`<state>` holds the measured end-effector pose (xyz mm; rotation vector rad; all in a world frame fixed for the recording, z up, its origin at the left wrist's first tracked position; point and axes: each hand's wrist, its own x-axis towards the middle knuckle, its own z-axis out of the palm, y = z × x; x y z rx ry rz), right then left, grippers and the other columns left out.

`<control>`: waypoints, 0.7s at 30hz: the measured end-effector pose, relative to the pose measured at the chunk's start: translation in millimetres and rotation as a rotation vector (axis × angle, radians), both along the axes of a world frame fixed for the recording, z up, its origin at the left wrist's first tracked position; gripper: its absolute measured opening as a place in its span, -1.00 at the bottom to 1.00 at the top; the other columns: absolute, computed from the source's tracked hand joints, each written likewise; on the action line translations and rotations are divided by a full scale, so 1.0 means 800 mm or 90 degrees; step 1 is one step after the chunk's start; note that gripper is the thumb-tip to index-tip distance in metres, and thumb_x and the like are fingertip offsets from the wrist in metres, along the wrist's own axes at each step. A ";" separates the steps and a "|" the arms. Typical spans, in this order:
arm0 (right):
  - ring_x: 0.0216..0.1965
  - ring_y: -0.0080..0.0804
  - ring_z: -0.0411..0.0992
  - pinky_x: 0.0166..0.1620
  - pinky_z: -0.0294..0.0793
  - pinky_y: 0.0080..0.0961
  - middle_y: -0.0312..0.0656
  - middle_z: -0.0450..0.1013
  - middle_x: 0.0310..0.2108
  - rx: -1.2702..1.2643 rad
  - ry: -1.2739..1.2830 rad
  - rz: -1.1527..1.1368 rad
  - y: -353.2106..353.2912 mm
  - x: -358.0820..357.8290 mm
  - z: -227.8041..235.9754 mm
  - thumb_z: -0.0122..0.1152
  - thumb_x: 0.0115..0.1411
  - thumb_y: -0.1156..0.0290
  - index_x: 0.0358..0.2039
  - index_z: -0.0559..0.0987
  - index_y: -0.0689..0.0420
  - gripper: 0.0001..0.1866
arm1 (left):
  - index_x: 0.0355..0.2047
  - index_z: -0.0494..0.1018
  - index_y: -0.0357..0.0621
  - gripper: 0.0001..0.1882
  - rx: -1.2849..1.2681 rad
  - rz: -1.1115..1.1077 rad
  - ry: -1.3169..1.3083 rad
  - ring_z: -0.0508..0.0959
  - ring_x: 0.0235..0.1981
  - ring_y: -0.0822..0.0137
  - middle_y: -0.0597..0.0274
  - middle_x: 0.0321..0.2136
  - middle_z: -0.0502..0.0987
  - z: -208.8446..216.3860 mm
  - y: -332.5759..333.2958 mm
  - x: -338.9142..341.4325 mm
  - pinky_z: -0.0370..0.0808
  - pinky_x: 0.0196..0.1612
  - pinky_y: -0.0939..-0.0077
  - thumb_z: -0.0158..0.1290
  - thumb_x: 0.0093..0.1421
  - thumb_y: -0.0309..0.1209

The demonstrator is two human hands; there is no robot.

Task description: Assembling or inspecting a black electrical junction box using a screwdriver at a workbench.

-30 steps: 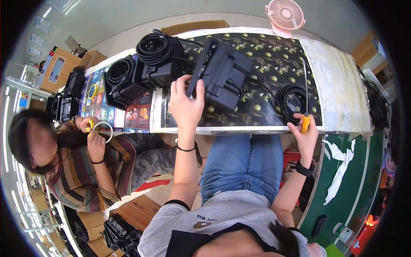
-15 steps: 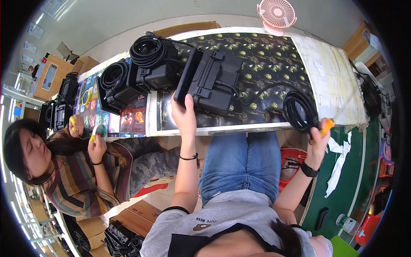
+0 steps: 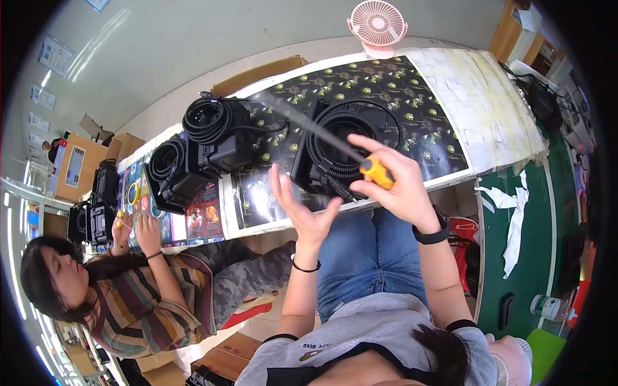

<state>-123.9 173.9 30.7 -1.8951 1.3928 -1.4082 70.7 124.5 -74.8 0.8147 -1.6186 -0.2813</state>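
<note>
My right hand (image 3: 407,190) is closed round the yellow handle of a screwdriver (image 3: 377,172). The tool's long shaft, blurred, points up and left across a black plastic case (image 3: 301,161) on the table. On top of that case lies a coil of black cable (image 3: 317,143), its plug end near the table's front edge. To its left, my left hand (image 3: 308,215) is open and holds nothing, fingers spread and thumb apart, just by the front edge. The right hand partly covers the coil and the case.
Two more black cases with coiled cables, one (image 3: 222,151) nearer and one (image 3: 174,190) farther left, stand on the table. At left, a co-worker's hands (image 3: 149,235) work near a yellow ring (image 3: 133,193). A pink fan (image 3: 378,26) stands behind.
The coil has gone from the table at right onto the case. My left hand has let go of the case. My right hand has moved left and up with the screwdriver.
</note>
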 end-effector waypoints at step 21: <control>-0.51 -0.71 0.39 -0.51 0.38 -0.75 -0.21 0.57 -0.24 0.113 -0.340 -0.279 -0.020 -0.117 -0.149 0.18 0.31 0.46 -0.22 0.43 0.15 -0.88 | -0.09 0.55 0.22 -0.50 -0.068 0.350 -0.424 0.29 0.25 0.04 0.21 0.12 0.35 0.073 -0.156 -0.020 0.39 0.05 0.02 0.38 -0.09 -0.12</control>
